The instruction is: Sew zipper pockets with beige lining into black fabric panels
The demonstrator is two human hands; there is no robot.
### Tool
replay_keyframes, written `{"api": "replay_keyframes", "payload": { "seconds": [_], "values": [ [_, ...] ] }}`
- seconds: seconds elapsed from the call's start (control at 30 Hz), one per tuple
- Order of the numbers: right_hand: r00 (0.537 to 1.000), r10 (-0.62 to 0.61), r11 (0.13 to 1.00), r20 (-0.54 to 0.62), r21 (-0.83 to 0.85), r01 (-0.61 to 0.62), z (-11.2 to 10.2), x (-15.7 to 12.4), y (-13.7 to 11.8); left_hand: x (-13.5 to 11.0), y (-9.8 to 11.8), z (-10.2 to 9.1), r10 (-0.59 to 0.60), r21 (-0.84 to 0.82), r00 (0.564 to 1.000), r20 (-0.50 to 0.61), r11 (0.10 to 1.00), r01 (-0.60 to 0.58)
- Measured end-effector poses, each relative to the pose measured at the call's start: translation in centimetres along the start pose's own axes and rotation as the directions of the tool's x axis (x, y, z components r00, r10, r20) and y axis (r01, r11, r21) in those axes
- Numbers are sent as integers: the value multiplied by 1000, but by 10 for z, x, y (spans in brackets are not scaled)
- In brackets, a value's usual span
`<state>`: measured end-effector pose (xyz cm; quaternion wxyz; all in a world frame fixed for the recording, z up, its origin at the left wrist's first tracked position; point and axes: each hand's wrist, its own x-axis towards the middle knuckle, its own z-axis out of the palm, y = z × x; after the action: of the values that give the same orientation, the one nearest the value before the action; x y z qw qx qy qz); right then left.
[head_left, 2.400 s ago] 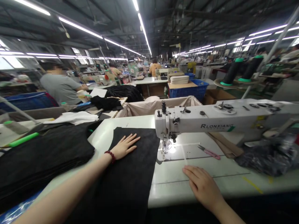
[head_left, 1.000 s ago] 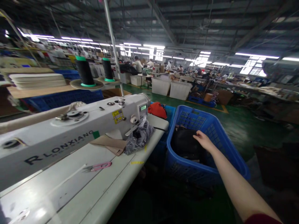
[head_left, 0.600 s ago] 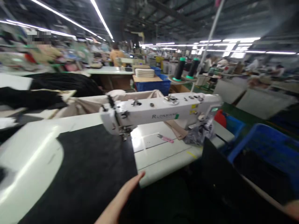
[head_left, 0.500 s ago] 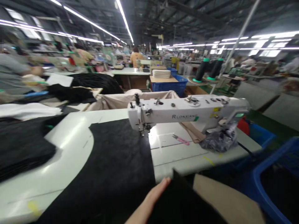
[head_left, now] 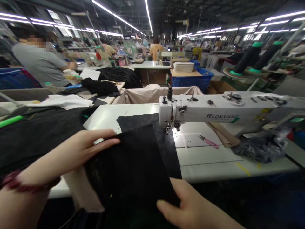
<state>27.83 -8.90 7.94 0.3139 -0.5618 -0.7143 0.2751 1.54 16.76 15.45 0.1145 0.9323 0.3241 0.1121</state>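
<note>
My left hand (head_left: 95, 143) pinches the left edge of a black fabric piece (head_left: 135, 165) between thumb and fingers. On its lower right edge my right hand (head_left: 178, 203) is closed, thumb on top. The held piece is raised over a larger black fabric panel (head_left: 168, 143) that lies on the white sewing table, one edge beside the needle area of a white sewing machine (head_left: 200, 109). A beige fabric strip (head_left: 83, 187) hangs below my left hand, partly hidden by the black piece.
Pink-handled thread snips (head_left: 209, 142) lie on the table (head_left: 202, 162) right of the needle. A crumpled plastic bag (head_left: 262, 146) sits under the machine arm. Dark fabric (head_left: 47, 133) is piled at the left. A person in a grey shirt (head_left: 43, 62) is at the far left.
My left hand has come into view at the left edge of the black piece. That piece has moved up over the panel. The view has swung left, so the machine appears further right.
</note>
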Motion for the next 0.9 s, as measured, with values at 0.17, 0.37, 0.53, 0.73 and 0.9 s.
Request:
{"api": "replay_keyframes", "payload": {
  "seconds": [0.17, 0.37, 0.53, 0.73, 0.9],
  "values": [
    [996, -7, 929, -89, -368, -27, 18, 42, 57, 104, 1, 96, 114, 71, 985, 132, 990, -124],
    [999, -50, 931, -14, -364, 42, 27, 22, 70, 82, -1, 171, 119, 30, 993, 22, 992, -119],
    [995, -94, 938, 21, -334, 96, 7, 56, 87, 61, -15, 161, 160, -38, 985, 60, 987, -158],
    [906, 88, 820, -414, -487, -302, -24, 80, 141, 62, -16, 160, 168, -69, 982, 87, 984, -162],
    [969, -29, 895, -246, -438, -85, -3, 47, 114, 64, -11, 140, 185, -108, 977, 107, 979, -174]
  ]
}}
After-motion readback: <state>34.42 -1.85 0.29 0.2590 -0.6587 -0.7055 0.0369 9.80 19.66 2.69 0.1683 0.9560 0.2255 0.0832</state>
